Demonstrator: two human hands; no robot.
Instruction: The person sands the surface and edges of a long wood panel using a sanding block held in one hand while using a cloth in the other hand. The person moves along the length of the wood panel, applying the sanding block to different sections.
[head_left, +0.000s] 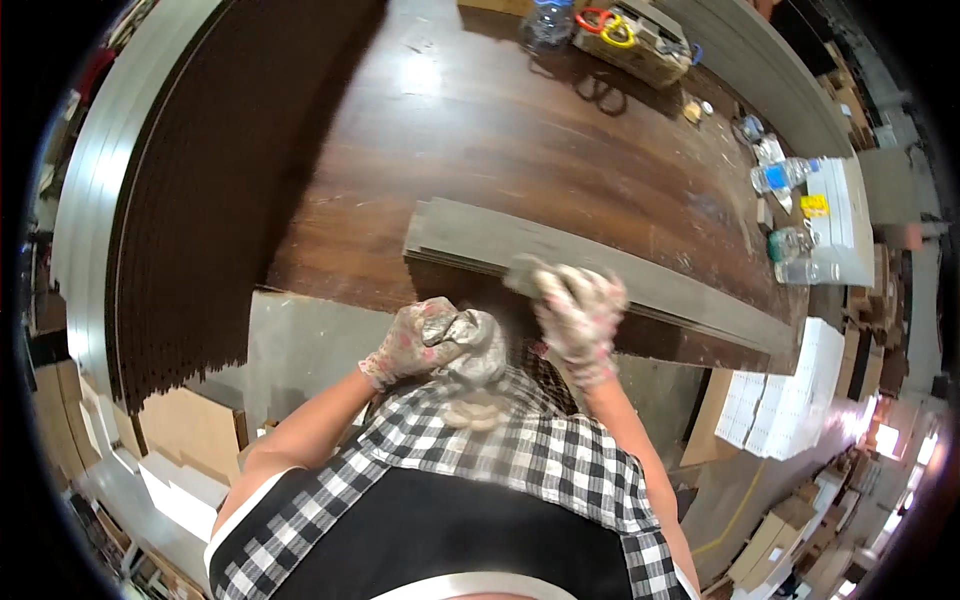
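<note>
My left hand (pixel 418 342), in a pale glove with pink marks, is closed on a crumpled grey-white wad (pixel 478 350) just above my lap. It could be cloth or a bag; I cannot tell which. My right hand (pixel 582 312), gloved alike and smeared by motion, is closed over the near edge of a stack of long grey boards (pixel 600 258). At its fingertips shows a blurred grey thing (pixel 524 274), too unclear to name. Whether that thing touches the top board is not plain. The stack lies slantwise along the near edge of the brown table (pixel 480 150).
A tall stack of long panels (pixel 210 200) rises at the left. Toward the far right stand a box of tools (pixel 640 45) with red and yellow scissors, a large clear bottle (pixel 548 25) and several water bottles (pixel 785 175). White stacked sheets (pixel 785 395) lie beyond the right edge.
</note>
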